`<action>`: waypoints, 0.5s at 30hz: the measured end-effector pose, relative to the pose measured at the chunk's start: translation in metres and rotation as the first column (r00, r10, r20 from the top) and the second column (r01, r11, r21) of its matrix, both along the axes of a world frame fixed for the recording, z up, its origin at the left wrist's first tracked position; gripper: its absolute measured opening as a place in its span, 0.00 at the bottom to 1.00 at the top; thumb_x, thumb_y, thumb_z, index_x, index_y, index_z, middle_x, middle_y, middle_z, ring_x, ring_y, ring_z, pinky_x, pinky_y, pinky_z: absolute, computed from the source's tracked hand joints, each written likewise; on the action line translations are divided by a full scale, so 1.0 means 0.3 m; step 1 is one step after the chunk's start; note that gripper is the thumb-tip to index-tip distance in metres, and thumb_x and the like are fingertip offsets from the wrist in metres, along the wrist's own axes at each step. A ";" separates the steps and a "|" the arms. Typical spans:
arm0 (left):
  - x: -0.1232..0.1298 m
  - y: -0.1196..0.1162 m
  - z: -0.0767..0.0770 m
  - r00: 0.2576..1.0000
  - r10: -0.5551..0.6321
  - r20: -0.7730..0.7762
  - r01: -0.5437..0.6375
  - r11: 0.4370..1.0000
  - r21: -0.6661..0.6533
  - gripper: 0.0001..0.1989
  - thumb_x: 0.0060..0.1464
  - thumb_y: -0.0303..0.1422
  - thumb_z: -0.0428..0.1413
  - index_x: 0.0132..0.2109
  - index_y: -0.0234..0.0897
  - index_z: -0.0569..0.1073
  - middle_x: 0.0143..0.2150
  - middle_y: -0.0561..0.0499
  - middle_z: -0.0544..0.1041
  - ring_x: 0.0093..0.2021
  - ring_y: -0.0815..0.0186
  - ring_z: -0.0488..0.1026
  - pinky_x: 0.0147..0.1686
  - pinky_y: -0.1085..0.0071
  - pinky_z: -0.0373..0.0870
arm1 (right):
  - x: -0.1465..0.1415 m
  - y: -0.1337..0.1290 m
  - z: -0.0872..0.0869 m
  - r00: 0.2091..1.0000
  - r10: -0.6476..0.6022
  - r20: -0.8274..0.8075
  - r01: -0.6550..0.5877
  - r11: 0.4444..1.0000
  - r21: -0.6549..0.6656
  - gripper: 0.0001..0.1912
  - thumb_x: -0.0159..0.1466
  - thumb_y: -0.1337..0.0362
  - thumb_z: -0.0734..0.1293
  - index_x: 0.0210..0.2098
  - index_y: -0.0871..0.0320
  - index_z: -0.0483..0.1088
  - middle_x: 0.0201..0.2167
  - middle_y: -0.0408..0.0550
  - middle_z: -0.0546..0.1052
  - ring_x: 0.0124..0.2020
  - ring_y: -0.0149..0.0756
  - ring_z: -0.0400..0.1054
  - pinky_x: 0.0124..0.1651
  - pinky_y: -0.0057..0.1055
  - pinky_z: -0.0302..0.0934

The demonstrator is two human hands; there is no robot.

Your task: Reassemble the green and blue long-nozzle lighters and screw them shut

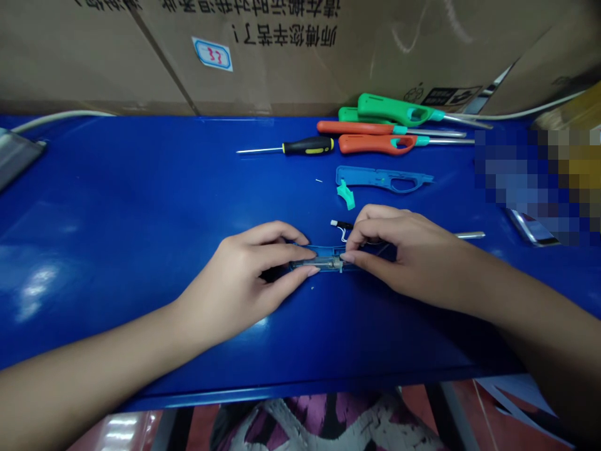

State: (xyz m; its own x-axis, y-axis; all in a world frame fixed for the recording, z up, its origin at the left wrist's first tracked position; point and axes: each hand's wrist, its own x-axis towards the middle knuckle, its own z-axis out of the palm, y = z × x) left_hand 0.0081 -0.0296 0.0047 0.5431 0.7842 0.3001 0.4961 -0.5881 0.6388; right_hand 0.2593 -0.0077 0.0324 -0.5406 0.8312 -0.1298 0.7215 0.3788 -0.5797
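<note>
On the blue table, an opened blue lighter half (331,250) lies with a clear tank (317,262) inside it. My left hand (258,266) holds the left end of this half between thumb and fingers. The fingertips of my right hand (389,247) pinch at the valve end of the tank; whatever small part they grip is too hidden to name. Just above those fingers a black igniter piece (345,225) with a white tip and a white wire shows. A metal tube (471,235) sticks out to the right, behind my right hand.
Beyond my hands lie a second blue shell half (385,180), a turquoise trigger (346,195), a screwdriver (308,146), orange lighters (375,144) and green lighters (394,109). A cardboard box (291,75) stands at the back. A phone (533,227) lies at right, and the table's front edge (282,388) is near me.
</note>
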 end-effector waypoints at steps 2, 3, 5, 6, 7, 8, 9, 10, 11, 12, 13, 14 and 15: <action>-0.001 -0.004 0.002 1.000 -0.004 -0.001 0.004 1.000 -0.004 0.09 0.62 0.30 0.61 0.48 0.38 0.82 0.48 0.47 0.79 0.41 0.69 0.79 0.43 0.75 0.75 | -0.001 0.006 0.007 1.000 0.003 -0.020 -0.003 1.000 -0.002 0.06 0.68 0.63 0.66 0.34 0.54 0.73 0.39 0.45 0.75 0.42 0.36 0.70 0.45 0.35 0.60; -0.002 -0.006 0.003 1.000 -0.006 -0.002 0.006 1.000 -0.006 0.09 0.62 0.30 0.61 0.49 0.39 0.82 0.48 0.47 0.78 0.40 0.69 0.79 0.42 0.75 0.76 | -0.001 0.008 0.011 0.999 0.004 -0.032 -0.004 1.000 -0.005 0.06 0.68 0.63 0.65 0.35 0.54 0.73 0.39 0.45 0.75 0.41 0.35 0.70 0.45 0.35 0.60; -0.001 -0.009 0.004 1.000 -0.007 -0.011 0.007 1.000 0.003 0.09 0.62 0.30 0.61 0.49 0.38 0.82 0.48 0.47 0.78 0.39 0.69 0.79 0.40 0.74 0.76 | -0.001 0.011 0.018 0.999 0.006 -0.042 -0.006 1.000 -0.008 0.06 0.68 0.63 0.65 0.35 0.54 0.73 0.40 0.45 0.75 0.41 0.35 0.70 0.45 0.35 0.60; -0.001 -0.010 0.004 1.000 -0.005 -0.018 0.006 1.000 0.013 0.09 0.62 0.30 0.61 0.49 0.38 0.82 0.48 0.47 0.78 0.38 0.69 0.79 0.40 0.74 0.76 | 0.000 0.012 0.020 0.999 0.007 -0.039 -0.007 1.000 -0.008 0.06 0.68 0.63 0.65 0.36 0.54 0.73 0.40 0.45 0.75 0.42 0.36 0.70 0.45 0.35 0.60; 0.000 -0.010 0.003 1.000 -0.005 -0.025 0.005 1.000 0.024 0.09 0.62 0.30 0.61 0.49 0.38 0.82 0.48 0.46 0.78 0.38 0.69 0.79 0.39 0.74 0.76 | 0.001 0.011 0.022 0.999 0.009 -0.031 -0.009 1.000 -0.010 0.06 0.68 0.63 0.65 0.36 0.54 0.74 0.40 0.45 0.76 0.42 0.37 0.70 0.46 0.35 0.60; 0.001 -0.010 0.003 1.000 -0.005 -0.031 0.006 0.999 0.036 0.09 0.62 0.30 0.61 0.49 0.37 0.82 0.49 0.46 0.78 0.39 0.68 0.79 0.40 0.73 0.76 | 0.002 0.011 0.023 1.000 0.011 -0.020 -0.012 1.000 -0.014 0.05 0.67 0.63 0.65 0.36 0.53 0.74 0.40 0.45 0.76 0.43 0.37 0.69 0.46 0.36 0.59; 0.001 -0.009 0.004 0.999 -0.005 -0.035 0.006 0.999 0.043 0.09 0.62 0.30 0.61 0.49 0.37 0.82 0.49 0.46 0.79 0.39 0.68 0.79 0.40 0.73 0.76 | 0.004 0.010 0.024 1.000 0.013 -0.010 -0.014 1.000 -0.018 0.05 0.67 0.63 0.66 0.36 0.53 0.74 0.40 0.45 0.76 0.43 0.37 0.69 0.46 0.36 0.59; 0.002 -0.009 0.005 0.999 -0.005 -0.034 0.007 0.999 0.050 0.09 0.61 0.30 0.61 0.48 0.36 0.82 0.49 0.45 0.79 0.40 0.68 0.79 0.41 0.73 0.76 | 0.006 0.009 0.024 1.000 0.016 0.001 -0.016 1.000 -0.022 0.05 0.66 0.63 0.66 0.36 0.53 0.74 0.40 0.44 0.75 0.42 0.37 0.69 0.46 0.36 0.59; 0.002 -0.008 0.006 0.999 -0.007 -0.033 0.009 0.999 0.053 0.09 0.61 0.30 0.61 0.48 0.35 0.82 0.49 0.45 0.79 0.41 0.67 0.79 0.42 0.73 0.76 | 0.008 0.008 0.025 1.000 0.019 0.010 -0.019 1.000 -0.023 0.05 0.66 0.63 0.66 0.36 0.52 0.75 0.40 0.44 0.75 0.42 0.37 0.69 0.45 0.36 0.58; 0.003 -0.008 0.008 0.999 -0.009 -0.031 0.011 0.998 0.054 0.09 0.61 0.29 0.61 0.48 0.35 0.82 0.48 0.44 0.79 0.42 0.67 0.80 0.43 0.73 0.76 | 0.010 0.008 0.025 1.000 0.025 0.019 -0.025 0.999 -0.023 0.04 0.65 0.63 0.66 0.37 0.52 0.75 0.40 0.44 0.75 0.42 0.37 0.69 0.45 0.36 0.58; 0.003 -0.008 0.011 1.000 -0.012 -0.029 0.013 0.999 0.051 0.09 0.61 0.29 0.61 0.47 0.34 0.82 0.48 0.44 0.79 0.42 0.67 0.80 0.44 0.73 0.76 | 0.012 0.007 0.025 0.999 0.035 0.025 -0.034 0.999 -0.021 0.05 0.65 0.63 0.66 0.37 0.52 0.75 0.40 0.43 0.75 0.41 0.37 0.68 0.45 0.36 0.58; 0.004 -0.008 0.013 1.000 -0.014 -0.025 0.015 0.999 0.046 0.09 0.61 0.29 0.61 0.47 0.34 0.82 0.48 0.44 0.79 0.42 0.67 0.80 0.45 0.73 0.76 | 0.013 0.006 0.024 0.998 0.048 0.027 -0.047 0.999 -0.019 0.05 0.65 0.63 0.66 0.38 0.52 0.75 0.40 0.43 0.75 0.41 0.37 0.68 0.45 0.36 0.57; 0.005 -0.008 0.015 1.000 -0.015 -0.022 0.016 0.999 0.038 0.08 0.62 0.29 0.61 0.47 0.34 0.82 0.48 0.44 0.79 0.43 0.67 0.80 0.45 0.74 0.76 | 0.014 0.005 0.023 0.998 0.060 0.025 -0.060 0.998 -0.014 0.05 0.65 0.63 0.66 0.38 0.52 0.75 0.40 0.43 0.75 0.41 0.36 0.68 0.45 0.36 0.57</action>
